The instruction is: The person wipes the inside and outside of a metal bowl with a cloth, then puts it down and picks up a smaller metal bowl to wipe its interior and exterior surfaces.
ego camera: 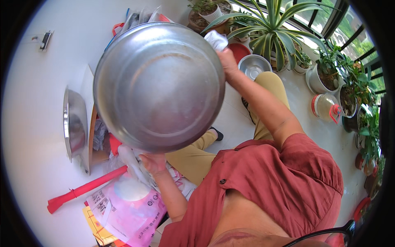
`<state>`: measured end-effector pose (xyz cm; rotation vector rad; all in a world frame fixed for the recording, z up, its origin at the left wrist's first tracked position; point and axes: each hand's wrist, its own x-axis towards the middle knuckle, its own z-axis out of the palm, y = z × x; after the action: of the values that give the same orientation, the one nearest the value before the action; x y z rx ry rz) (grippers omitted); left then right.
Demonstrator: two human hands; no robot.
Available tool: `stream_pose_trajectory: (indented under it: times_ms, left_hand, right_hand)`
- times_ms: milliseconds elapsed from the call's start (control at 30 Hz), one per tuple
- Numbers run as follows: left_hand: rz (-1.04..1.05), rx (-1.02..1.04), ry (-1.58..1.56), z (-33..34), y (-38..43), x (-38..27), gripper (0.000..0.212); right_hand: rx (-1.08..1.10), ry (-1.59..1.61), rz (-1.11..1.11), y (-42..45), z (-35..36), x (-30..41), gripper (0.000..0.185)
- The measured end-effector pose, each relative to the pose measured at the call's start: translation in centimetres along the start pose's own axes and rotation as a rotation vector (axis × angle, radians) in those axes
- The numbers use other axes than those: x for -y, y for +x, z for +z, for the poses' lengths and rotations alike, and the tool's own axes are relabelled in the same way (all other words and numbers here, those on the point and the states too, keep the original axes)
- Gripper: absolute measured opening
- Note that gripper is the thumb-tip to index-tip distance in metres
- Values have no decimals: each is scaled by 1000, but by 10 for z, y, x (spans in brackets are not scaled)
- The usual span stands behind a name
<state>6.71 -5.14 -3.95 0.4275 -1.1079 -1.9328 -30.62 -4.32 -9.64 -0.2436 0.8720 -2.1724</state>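
A large round stainless steel basin (160,92) is held up before me, its broad face with concentric rings turned towards me. Brownish marks run along one ring. My left hand (153,163) grips the basin's lower edge, its fingers partly hidden behind the metal. At the upper right rim, my right hand (227,63) has a crumpled white cloth (216,40) bunched in it. Its fingertips are out of sight behind the basin, so I cannot tell how firmly it touches the rim.
Another steel basin (75,123) stands on edge by a wooden board (91,136). A small metal bowl (255,66) sits near my knee. Potted plants (273,31) and a plastic bottle (325,107) line the window side. A red roll (88,188) and pink plastic bag (132,213) lie left.
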Motion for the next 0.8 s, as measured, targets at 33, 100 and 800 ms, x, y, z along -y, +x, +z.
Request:
stream_pose_trajectory:
  times_ms: [33, 100, 800]
  left_hand:
    - [17, -9, 2, -10, 3, -14, 74]
    - [-10, -38, 135, -29, 13, -36, 73]
    - [-123, -126, 571, 90, 43, 23, 31]
  right_hand:
    - [54, -77, -53, 7, 3, 8, 21]
    - [113, -263, -83, 8, 8, 33, 21]
    - [235, -1170, -205, 34, 11, 83, 50]
